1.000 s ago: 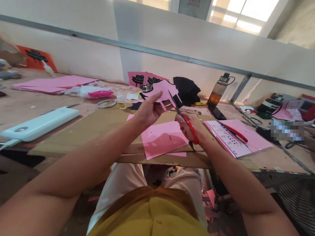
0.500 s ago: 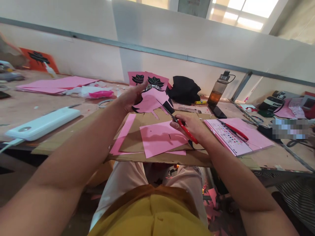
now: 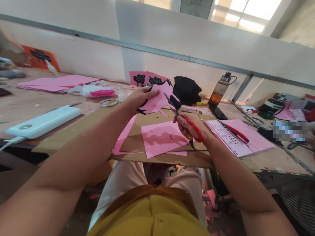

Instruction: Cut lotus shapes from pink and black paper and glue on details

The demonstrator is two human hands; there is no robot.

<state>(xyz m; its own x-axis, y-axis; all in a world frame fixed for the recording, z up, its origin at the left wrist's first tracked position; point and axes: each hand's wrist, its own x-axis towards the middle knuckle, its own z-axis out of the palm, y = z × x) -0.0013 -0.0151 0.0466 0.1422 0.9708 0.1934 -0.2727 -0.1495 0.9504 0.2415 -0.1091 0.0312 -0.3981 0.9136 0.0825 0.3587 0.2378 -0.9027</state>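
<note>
My left hand grips a pink cutout with black jagged edges, its thumb lying on top. Red-handled scissors are in my right hand, fingers closed round the handles. The blades are apart and lie at the cutout's right side, beside a black flap. Below both hands, a pink sheet with small black marks rests on brown cardboard. Two black glittery shapes on pink backing stand behind my left hand.
A white power bank and pink sheets are on the left. Black cloth, a bottle and a phone stand or lie behind. Another red-handled tool lies on a chart at right.
The pink cutout has shifted slightly right and turned in my left hand. My right hand has moved a little right, and the scissors' handles now show more.
</note>
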